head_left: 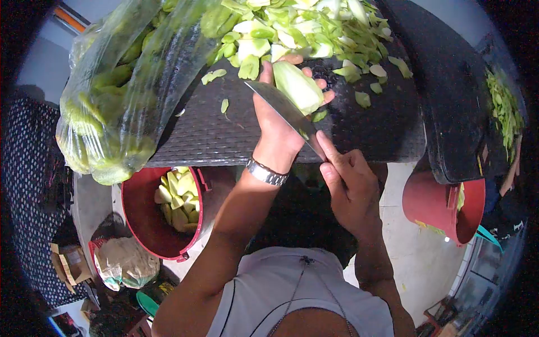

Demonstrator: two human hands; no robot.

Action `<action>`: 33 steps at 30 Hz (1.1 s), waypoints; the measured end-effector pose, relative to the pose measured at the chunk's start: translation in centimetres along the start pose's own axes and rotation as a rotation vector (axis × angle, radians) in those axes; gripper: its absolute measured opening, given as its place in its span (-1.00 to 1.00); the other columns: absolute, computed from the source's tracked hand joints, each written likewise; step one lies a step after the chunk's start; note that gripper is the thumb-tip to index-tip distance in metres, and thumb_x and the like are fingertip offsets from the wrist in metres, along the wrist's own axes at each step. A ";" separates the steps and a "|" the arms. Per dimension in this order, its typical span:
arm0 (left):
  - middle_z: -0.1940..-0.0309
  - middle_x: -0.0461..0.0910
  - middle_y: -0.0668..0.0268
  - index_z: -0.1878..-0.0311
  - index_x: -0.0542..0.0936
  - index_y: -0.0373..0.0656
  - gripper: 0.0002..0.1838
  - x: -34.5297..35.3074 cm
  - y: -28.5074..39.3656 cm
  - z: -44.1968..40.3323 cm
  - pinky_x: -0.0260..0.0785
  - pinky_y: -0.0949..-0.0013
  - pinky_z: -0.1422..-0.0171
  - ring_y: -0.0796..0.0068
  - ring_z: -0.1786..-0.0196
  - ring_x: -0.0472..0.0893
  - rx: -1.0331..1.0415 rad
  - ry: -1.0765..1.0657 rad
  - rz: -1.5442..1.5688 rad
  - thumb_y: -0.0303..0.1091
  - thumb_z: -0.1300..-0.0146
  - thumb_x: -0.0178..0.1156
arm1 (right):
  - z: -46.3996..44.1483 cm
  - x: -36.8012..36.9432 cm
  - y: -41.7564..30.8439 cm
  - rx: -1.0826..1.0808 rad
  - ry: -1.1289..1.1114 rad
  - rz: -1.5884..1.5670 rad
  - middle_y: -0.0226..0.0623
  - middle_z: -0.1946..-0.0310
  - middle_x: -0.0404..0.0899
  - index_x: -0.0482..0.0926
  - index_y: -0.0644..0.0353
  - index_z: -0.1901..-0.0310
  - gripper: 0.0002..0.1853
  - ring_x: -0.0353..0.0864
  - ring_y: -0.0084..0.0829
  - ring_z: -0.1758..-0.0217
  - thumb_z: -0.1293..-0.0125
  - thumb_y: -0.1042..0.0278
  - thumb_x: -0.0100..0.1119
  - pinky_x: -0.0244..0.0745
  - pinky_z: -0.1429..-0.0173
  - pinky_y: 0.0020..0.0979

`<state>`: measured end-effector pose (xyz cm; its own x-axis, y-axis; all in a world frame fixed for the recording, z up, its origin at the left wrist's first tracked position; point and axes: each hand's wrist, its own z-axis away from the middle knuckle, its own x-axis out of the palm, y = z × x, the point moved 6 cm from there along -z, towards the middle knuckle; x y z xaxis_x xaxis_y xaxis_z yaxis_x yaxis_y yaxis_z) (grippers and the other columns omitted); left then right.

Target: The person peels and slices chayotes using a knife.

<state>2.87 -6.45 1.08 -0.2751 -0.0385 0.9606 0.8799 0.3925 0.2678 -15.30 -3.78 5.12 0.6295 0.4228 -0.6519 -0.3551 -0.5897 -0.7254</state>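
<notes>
A pale, peeled chayote (298, 88) rests in my left hand (276, 121), the fingers curled around its far side and a metal watch on the wrist. My right hand (349, 180) grips a knife (285, 114), index finger stretched along the blade near the handle. The broad blade slants up and left across my left palm, close beside the chayote; whether it touches is not clear. Past the left fingertips, a heap of green peelings and cut pieces (323, 31) covers the back of the dark woven table (224, 126).
A clear plastic bag (106, 112) of whole green chayotes hangs over the table's left edge. Below it, a red bucket (135, 216) holds peeled pieces (181, 196). Another red bucket (418, 199) stands right, under a second dark table (449, 129) with more peelings (502, 106). A tied sack (126, 261) sits lower left.
</notes>
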 end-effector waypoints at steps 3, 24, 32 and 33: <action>0.12 0.63 0.10 -0.18 0.49 -0.12 -0.47 0.0 -0.4 0.5 0.54 -0.25 -0.16 -0.08 0.05 0.68 0.019 0.065 -0.040 0.14 -0.59 -0.17 | -0.1 0.2 0.0 0.014 0.001 0.027 -0.16 0.39 0.48 0.51 -0.23 -0.42 -0.53 0.57 -0.20 0.37 -0.49 0.21 0.16 0.55 0.23 -0.20; 0.23 0.51 0.23 -0.14 0.45 -0.22 -0.49 2.2 -3.3 3.8 0.61 0.22 0.12 0.33 0.23 0.63 0.308 0.322 -0.375 0.06 -0.64 -0.25 | -2.3 0.7 -0.2 0.089 -0.044 -0.184 0.29 -0.27 0.49 0.27 0.23 -0.52 -0.45 0.56 0.13 -0.33 -0.60 0.23 -0.16 0.47 -0.27 -0.16; 0.36 0.58 0.25 0.04 0.56 -0.28 -0.45 1.0 -0.4 3.2 0.50 0.41 0.24 0.43 0.37 0.63 0.387 0.414 -0.725 0.07 -0.65 -0.18 | -2.7 1.1 3.1 0.489 -0.299 -0.657 -0.29 0.48 0.63 0.57 0.18 0.00 -0.46 0.60 -0.45 0.51 -0.59 -0.21 -0.13 0.44 0.41 -0.42; 0.38 0.60 0.28 0.12 0.60 -0.27 -0.44 1.4 -0.2 3.1 0.47 0.43 0.23 0.46 0.35 0.63 0.357 0.492 -0.581 0.05 -0.65 -0.18 | -3.0 1.0 3.4 0.536 -0.323 -0.723 -0.35 0.52 0.59 0.56 0.14 0.10 -0.45 0.55 -0.50 0.54 -0.57 -0.26 -0.13 0.38 0.45 -0.45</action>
<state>1.07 -3.74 2.17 -0.3736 -0.6879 0.6223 0.4520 0.4509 0.7697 -13.84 -7.45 2.67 0.6277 0.7781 0.0227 -0.2746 0.2485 -0.9289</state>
